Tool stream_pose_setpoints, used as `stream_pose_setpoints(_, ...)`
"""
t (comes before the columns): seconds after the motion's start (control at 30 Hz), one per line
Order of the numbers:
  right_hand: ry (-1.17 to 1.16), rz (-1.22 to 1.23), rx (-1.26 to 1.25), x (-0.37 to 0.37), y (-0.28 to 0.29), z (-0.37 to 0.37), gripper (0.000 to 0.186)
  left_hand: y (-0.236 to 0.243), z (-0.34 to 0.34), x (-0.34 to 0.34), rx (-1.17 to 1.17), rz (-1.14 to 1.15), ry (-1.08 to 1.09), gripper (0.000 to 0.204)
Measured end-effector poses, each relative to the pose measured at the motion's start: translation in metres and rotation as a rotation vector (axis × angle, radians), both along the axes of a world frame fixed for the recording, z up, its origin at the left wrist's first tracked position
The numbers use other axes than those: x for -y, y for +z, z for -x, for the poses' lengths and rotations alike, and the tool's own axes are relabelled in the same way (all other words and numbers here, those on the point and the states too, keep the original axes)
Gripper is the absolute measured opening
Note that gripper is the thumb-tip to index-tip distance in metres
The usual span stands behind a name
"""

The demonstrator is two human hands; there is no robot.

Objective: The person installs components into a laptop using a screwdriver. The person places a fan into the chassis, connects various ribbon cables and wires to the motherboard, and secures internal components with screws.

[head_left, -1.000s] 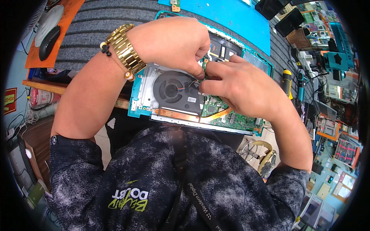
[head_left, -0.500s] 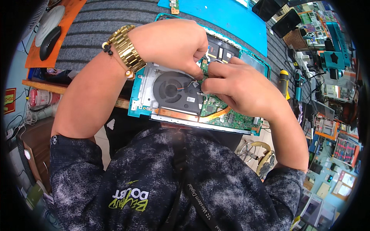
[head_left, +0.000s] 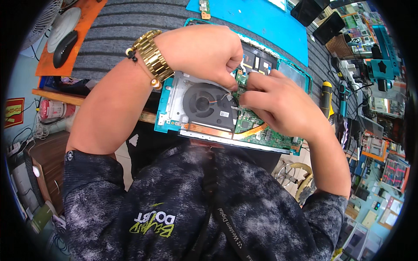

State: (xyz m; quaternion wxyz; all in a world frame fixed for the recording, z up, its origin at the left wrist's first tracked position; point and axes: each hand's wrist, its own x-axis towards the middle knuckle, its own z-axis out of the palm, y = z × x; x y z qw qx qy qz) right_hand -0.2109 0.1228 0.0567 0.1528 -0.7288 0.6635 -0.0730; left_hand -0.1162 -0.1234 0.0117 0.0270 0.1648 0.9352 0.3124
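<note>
An opened laptop base with a teal rim lies before me, its inside facing up. It holds a round black fan, a copper heat pipe, a green circuit board and a black battery. My left hand, below a gold watch, is closed, thumb and fingers down at the board's upper left part beside the fan. Close by, my right hand has its fingers bent and pinched on the same area. What small part lies between the fingertips is hidden.
A blue mat with a small circuit board lies beyond the laptop on the grey striped bench cover. A black mouse sits at far left. To the right stand a yellow-and-black screwdriver and crowded tools.
The whole view has shifted slightly, so the laptop and bench appear further right. Both hands stay at the same spot on the board, with only slight finger movement.
</note>
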Motion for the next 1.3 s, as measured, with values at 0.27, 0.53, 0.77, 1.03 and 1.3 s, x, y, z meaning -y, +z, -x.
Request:
stream_pose_setpoints(0.27, -0.638, 0.371, 0.074, -0.108, 0.015, 0.016, 0.026, 0.014, 0.0, 0.026, -0.069, -0.198, 0.088, 0.041)
stream_pose_setpoints(0.53, -1.275, 0.244, -0.3, -0.216, -0.044, 0.053, 0.049, 0.008, 0.009, 0.046, -0.257, -0.205, 0.275, 0.036)
stream_pose_setpoints(0.77, -1.228, 0.265, -0.322, -0.204, -0.05, 0.063, 0.046, 0.001, 0.008, 0.051, -0.375, -0.151, 0.44, 0.037)
stream_pose_setpoints(1.03, -1.247, 0.362, -0.023, -0.21, -0.036, 0.08, 0.034, -0.003, 0.002, 0.061, -0.386, -0.22, 0.56, 0.036)
stream_pose_setpoints(1.3, -1.154, 0.91, 1.429, -0.221, -0.04, 0.083, 0.045, 0.017, 0.023, 0.069, -0.333, -0.174, 0.622, 0.031)
